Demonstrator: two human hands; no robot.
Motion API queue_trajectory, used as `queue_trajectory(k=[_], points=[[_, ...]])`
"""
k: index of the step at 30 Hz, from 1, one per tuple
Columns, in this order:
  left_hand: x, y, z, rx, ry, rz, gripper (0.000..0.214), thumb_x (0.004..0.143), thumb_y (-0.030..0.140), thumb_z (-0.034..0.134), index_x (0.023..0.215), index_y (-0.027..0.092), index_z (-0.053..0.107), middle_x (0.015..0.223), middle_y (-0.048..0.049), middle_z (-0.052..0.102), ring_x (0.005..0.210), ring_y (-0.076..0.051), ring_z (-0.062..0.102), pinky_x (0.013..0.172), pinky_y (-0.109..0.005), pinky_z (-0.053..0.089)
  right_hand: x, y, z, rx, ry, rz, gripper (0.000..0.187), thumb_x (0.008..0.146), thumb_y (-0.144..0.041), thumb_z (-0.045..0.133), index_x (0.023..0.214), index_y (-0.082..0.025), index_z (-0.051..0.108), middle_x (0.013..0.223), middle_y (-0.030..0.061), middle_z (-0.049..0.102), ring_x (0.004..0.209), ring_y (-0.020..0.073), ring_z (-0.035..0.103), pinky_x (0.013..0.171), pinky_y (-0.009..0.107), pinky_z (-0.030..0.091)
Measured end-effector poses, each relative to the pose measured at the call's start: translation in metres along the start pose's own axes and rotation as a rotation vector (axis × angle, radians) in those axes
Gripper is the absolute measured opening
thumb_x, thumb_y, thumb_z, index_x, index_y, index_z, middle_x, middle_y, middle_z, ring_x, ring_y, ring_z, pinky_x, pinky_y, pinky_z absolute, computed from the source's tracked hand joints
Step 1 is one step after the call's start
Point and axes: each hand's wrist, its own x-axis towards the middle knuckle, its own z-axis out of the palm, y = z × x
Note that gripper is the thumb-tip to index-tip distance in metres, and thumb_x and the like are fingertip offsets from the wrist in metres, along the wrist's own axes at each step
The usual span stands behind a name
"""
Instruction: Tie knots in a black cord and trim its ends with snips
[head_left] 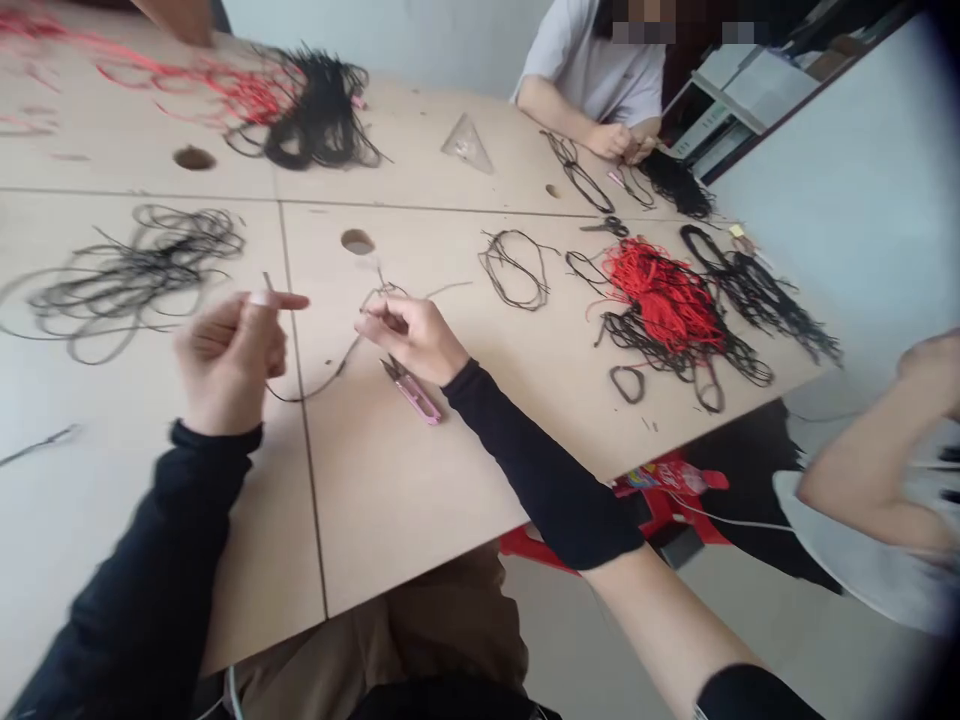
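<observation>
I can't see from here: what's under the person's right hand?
Below the right hand, pink-handled snips lie on the pale table, beside a thin black cord. The spot straight under the palm is hidden.

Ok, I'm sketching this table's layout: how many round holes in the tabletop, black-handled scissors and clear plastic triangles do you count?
Round holes in the tabletop: 3
Black-handled scissors: 1
Clear plastic triangles: 1
Total: 5

Small handcraft workshop, shared work table.
Pale wooden table (pixel 405 500) with round holes; heaped red cord (pixel 664 300) at 2 o'clock, black cord (pixel 322 115) at 11 o'clock, seated co-worker (pixel 592 75) at 1 o'clock.
</observation>
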Motion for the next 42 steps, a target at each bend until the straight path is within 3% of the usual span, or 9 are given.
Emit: queue_trajectory(k=[4,7,10,12,16,20,24,36,42], points=[[0.0,-0.009,0.0,0.073,-0.055,0.033,0.02,0.083,0.038,0.063,0.082,0.019,0.071,0.061,0.0002,0.059,0.044,-0.009,0.046,0.041,-0.025,0.039,-0.008,-0.005,0.006,-0.109,-0.048,-0.08,0.033,0.085,-0.048,0.056,0.076,-0.017,0.062,0.054,-0.0046,0.039,0.05,0.0087,0.031,0.05,0.024,0.027],[-0.001,-0.014,0.0,0.15,-0.049,0.114,0.018,0.082,0.035,0.065,0.077,0.019,0.07,0.085,-0.0059,0.068,0.071,-0.016,0.061,0.061,-0.029,0.05,-0.009,-0.007,0.008,-0.135,-0.076,-0.078,0.028,0.086,-0.043,0.057,0.078,-0.018,0.065,0.05,-0.0062,0.034,0.046,0.0085,0.027,0.047,0.024,0.024],[-0.003,-0.013,0.001,0.204,-0.119,0.169,0.016,0.083,0.034,0.063,0.082,0.02,0.071,0.093,-0.0075,0.069,0.099,-0.022,0.062,0.086,-0.036,0.049,-0.011,-0.01,0.009,-0.123,-0.094,-0.1,0.022,0.086,-0.038,0.057,0.077,-0.019,0.065,0.049,-0.0064,0.033,0.046,0.0085,0.026,0.047,0.024,0.025],[-0.005,-0.01,0.002,0.199,-0.229,0.109,0.018,0.085,0.034,0.06,0.085,0.019,0.071,0.093,-0.0075,0.07,0.099,-0.023,0.062,0.091,-0.037,0.047,-0.012,-0.012,0.008,-0.08,-0.09,-0.117,0.021,0.086,-0.036,0.056,0.077,-0.019,0.064,0.051,-0.0057,0.035,0.046,0.0086,0.027,0.047,0.024,0.026],[-0.007,-0.005,0.003,0.224,-0.372,-0.062,0.03,0.087,0.038,0.053,0.07,0.017,0.066,0.072,-0.0045,0.066,0.077,-0.019,0.063,0.076,-0.032,0.048,-0.012,-0.014,0.007,-0.034,-0.012,-0.111,0.024,0.088,-0.037,0.053,0.079,-0.019,0.064,0.057,-0.0029,0.044,0.049,0.0094,0.033,0.048,0.024,0.029],[-0.006,-0.003,0.003,0.229,-0.366,-0.148,0.035,0.084,0.044,0.055,0.062,0.017,0.063,0.062,-0.0031,0.061,0.065,-0.017,0.058,0.061,-0.028,0.045,-0.009,-0.011,0.004,-0.021,0.159,-0.109,0.026,0.088,-0.04,0.053,0.08,-0.018,0.063,0.063,-0.0008,0.05,0.054,0.0106,0.038,0.051,0.024,0.032],[-0.004,-0.003,0.003,0.17,-0.382,-0.187,0.035,0.083,0.044,0.057,0.06,0.017,0.062,0.059,-0.0031,0.06,0.063,-0.016,0.057,0.062,-0.028,0.046,-0.005,-0.003,0.0,0.012,0.271,-0.078,0.027,0.088,-0.042,0.054,0.08,-0.018,0.063,0.063,-0.0011,0.049,0.054,0.011,0.038,0.052,0.025,0.032],[-0.003,-0.015,0.0,-0.052,-0.476,-0.429,0.031,0.079,0.039,0.063,0.093,0.011,0.066,0.065,-0.0006,0.057,0.051,-0.01,0.051,0.046,-0.023,0.042,0.0,0.009,-0.003,-0.082,0.329,-0.077,0.028,0.088,-0.041,0.054,0.081,-0.016,0.063,0.065,-0.0002,0.054,0.056,0.0108,0.044,0.055,0.023,0.036],[-0.005,-0.012,0.002,-0.027,-0.432,-0.429,0.036,0.082,0.047,0.06,0.075,0.012,0.063,0.06,0.0011,0.051,0.043,-0.006,0.044,0.036,-0.019,0.034,-0.001,0.011,-0.001,-0.141,0.32,-0.074,0.03,0.089,-0.043,0.052,0.089,-0.016,0.066,0.079,0.0037,0.065,0.052,0.0094,0.043,0.051,0.023,0.036]])
